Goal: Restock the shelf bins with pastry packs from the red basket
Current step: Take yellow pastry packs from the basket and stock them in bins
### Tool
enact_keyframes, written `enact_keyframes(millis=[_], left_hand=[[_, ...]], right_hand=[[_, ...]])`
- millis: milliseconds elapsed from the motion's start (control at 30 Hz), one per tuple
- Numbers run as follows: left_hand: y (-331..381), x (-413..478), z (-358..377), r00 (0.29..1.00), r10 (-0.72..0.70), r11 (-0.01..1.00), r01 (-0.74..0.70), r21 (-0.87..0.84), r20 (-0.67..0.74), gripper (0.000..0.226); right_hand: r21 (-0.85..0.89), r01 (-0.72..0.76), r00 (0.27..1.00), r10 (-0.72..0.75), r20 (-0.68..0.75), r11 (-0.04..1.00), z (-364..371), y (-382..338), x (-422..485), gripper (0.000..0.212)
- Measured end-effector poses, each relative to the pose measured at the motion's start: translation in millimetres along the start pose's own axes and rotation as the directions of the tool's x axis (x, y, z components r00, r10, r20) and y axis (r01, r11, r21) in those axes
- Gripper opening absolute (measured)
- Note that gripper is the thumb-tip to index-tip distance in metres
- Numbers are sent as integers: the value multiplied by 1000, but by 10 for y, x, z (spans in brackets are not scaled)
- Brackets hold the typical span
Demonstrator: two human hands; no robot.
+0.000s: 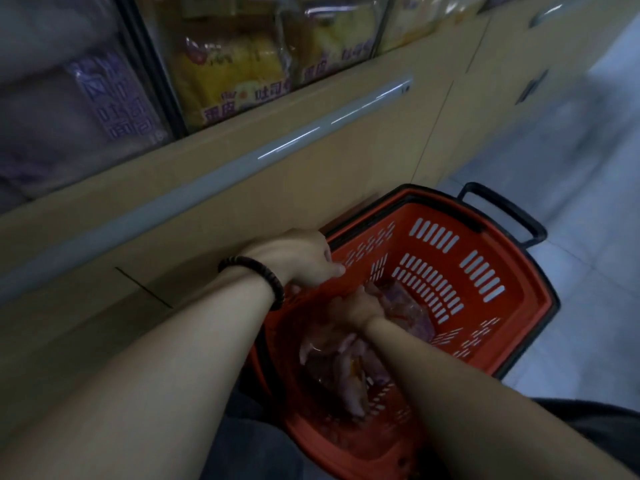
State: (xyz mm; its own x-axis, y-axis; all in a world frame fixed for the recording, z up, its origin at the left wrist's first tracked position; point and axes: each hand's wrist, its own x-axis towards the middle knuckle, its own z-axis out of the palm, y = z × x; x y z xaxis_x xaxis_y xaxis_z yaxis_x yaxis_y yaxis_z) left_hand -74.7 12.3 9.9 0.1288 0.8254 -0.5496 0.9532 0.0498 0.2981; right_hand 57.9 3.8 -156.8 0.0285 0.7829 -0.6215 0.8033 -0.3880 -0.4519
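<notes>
The left hand (301, 259) is gripping the red basket (485, 268) rim while the right hand (363, 306) is reaching onto a pastry pack (412, 315), its hold too hidden to tell, and probably should be lifting gently, avoiding crushing

Camera: one wide-angle view, worn on the person's head.
Facing: forward and steeply down, over the forearms (156, 368).
Roll: tilted; the shelf front (311, 168) runs from 8 o'clock to 2 o'clock.
Nearness: close; the red basket (450, 258) with pastry packs (346, 368) lies at 5 o'clock.
Edges: shelf bins (225, 64) at 11 o'clock, floor (571, 168) at 3 o'clock.
Sharpness: blurred throughout.
</notes>
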Motion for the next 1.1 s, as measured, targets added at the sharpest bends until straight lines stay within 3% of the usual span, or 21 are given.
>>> enact_keyframes(millis=[133,267,333,400,500,567,633,667,733,800,900,933,1033,1100], left_hand=[[32,-86,28,998,18,999,-20,36,61,66],[197,-120,139,989,141,990,-142,16,42,95],[288,-133,172,976,205,979,-204,22,-77,104],[402,-174,196,940,282,959,-282,29,-194,96],[512,-263,243,914,308,913,-362,-187,-264,69],[504,-278,267,913,318,836,-397,-380,-256,62],[500,-270,202,922,262,769,-378,-515,-286,51],[494,-255,160,920,207,718,-373,-587,-332,50],[498,-266,85,923,102,544,-364,-757,-371,50],[482,-225,37,940,73,349,-337,-875,-333,63],[487,-225,-1,944,149,176,-318,-932,-294,49],[507,-248,-12,939,182,157,-322,-934,-293,44],[580,-336,-43,937,204,159,-317,-935,-283,45],[613,-396,-72,944,166,180,-313,-932,-285,48]], right_hand=[[176,-52,992,31,121,983,-746,-110,-305,52],[378,8,1000,-5,-9,926,-1396,-204,-773,53],[425,91,995,-64,-77,901,-1626,-187,-992,47],[468,149,987,-99,-128,871,-1778,-112,-1124,57],[580,158,987,-128,-93,799,-1849,59,-1187,78],[628,200,978,-196,-77,752,-1913,199,-1267,59],[609,289,947,-312,-70,739,-2021,310,-1361,20],[601,334,931,-355,-88,726,-2078,352,-1379,24],[663,403,890,-439,-124,631,-2188,392,-1481,68],[708,445,854,-498,-151,548,-2277,388,-1522,106],[716,430,861,-488,-142,550,-2344,407,-1478,122],[728,416,867,-480,-136,545,-2364,405,-1492,114],[672,468,841,-524,-137,574,-2389,382,-1559,59],[689,467,841,-519,-152,555,-2377,374,-1594,42]])
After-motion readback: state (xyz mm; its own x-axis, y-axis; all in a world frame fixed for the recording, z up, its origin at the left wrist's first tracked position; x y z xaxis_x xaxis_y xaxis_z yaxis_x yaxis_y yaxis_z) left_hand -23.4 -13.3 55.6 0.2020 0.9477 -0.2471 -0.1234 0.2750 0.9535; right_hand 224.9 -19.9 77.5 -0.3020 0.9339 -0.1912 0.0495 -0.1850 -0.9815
